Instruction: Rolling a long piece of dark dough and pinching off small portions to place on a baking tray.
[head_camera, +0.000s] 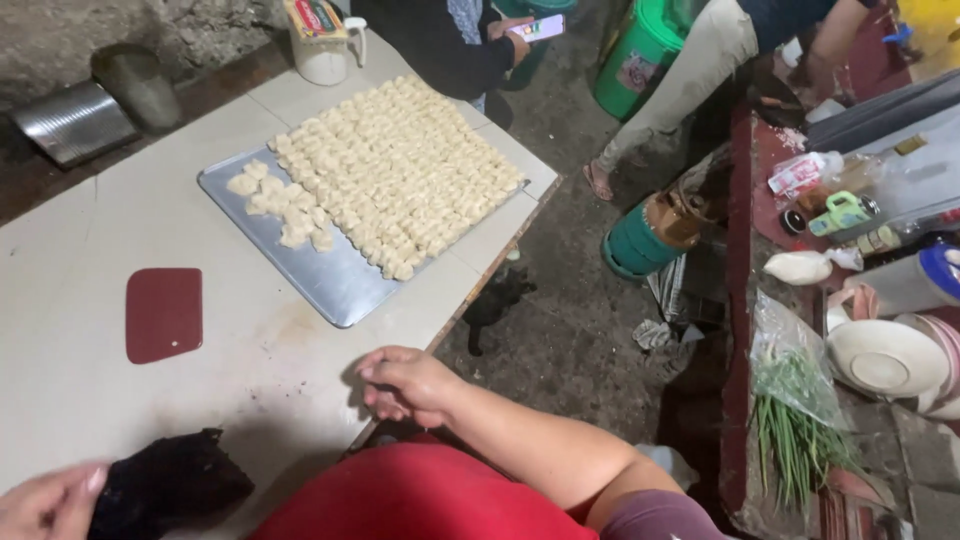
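My left hand (45, 503) is at the bottom left corner, gripping a crumpled black cloth (165, 482) that lies on the pale tiled table (90, 380). My right hand (405, 385) rests at the table's near edge, fingers curled loosely, nothing in it. Farther back sits a metal tray (340, 290) covered with several rows of small pale dough pieces (400, 170). A dark red plastic scraper (164, 313) lies flat on the table between the tray and my left hand.
A white jug (325, 45) stands at the table's far end. A person holding a phone (540, 27) sits beyond it; another person's leg (680, 80) is by a green bucket (640, 45). Right: a cluttered counter with bowls (885, 355), bottles and green onions (800, 430).
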